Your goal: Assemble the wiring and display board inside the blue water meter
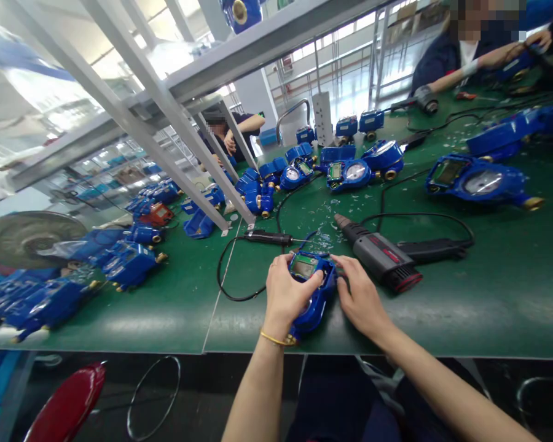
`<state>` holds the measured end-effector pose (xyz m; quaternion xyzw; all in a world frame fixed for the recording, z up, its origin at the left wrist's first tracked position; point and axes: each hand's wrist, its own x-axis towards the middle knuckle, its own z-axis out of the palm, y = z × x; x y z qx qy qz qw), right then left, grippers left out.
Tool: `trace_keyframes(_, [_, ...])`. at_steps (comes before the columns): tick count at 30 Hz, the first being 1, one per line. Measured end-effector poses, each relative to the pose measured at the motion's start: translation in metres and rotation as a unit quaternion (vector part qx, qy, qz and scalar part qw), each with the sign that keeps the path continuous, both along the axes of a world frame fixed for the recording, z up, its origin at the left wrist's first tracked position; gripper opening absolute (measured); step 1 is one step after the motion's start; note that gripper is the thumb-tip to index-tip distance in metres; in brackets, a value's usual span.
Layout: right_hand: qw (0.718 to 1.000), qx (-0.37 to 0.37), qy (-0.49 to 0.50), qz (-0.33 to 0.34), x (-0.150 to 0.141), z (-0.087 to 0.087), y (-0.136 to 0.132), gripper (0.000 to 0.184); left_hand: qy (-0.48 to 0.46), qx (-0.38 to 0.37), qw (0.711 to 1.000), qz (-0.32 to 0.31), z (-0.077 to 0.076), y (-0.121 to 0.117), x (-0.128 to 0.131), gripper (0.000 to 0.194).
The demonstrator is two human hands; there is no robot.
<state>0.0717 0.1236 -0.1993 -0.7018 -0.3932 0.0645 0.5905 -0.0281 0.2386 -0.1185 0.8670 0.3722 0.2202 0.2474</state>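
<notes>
A blue water meter (314, 312) with an uncovered display and green circuit board lies before me near the front edge of the green bench. My left hand (286, 288) grips it from the left, thumb across its face and fingers round the far side. At its right side is my right hand (357, 293), fingers bent against the casing edge; the fingertips are partly hidden. A slim black electric screwdriver (270, 237) lies just beyond the meter, its bit pointing right. Right of my hands rests a grey and black heat gun (378, 253), nozzle pointing away to the left.
More blue meters (350, 174) stand farther back, with another large one (477, 180) at right and several (129, 264) at left. A slanting metal frame (166, 116) rises left of centre. Black cables and scraps litter the bench (239, 319). Co-workers sit across it; a red stool (67, 402) stands below.
</notes>
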Motion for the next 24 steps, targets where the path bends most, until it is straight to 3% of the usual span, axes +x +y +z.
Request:
trace_keyframes(4, [0.992,-0.002,-0.129,0.009,-0.004,0.001,-0.004,0.053,-0.076,-0.112,0.99,-0.036,-0.005,0.015,-0.012,0.057])
trace_keyframes(9, [0.994,0.028,-0.102,0.038,0.003,0.005,-0.007,0.044,-0.129,-0.192,0.969,-0.089,-0.007,0.025,-0.018,0.06])
trace_keyframes(13, [0.992,0.066,-0.093,0.048,0.01,0.021,-0.001,0.038,-0.225,-0.283,0.928,-0.092,0.003,0.027,-0.014,0.052])
trace_keyframes(18, [0.978,0.017,-0.168,0.124,0.025,0.03,0.012,0.043,-0.208,-0.289,0.929,-0.104,0.008,0.028,-0.011,0.052])
trace_keyframes(24, [0.966,0.058,-0.218,0.127,0.033,0.026,0.018,0.027,-0.162,-0.292,0.925,-0.182,0.004,0.034,-0.027,0.069])
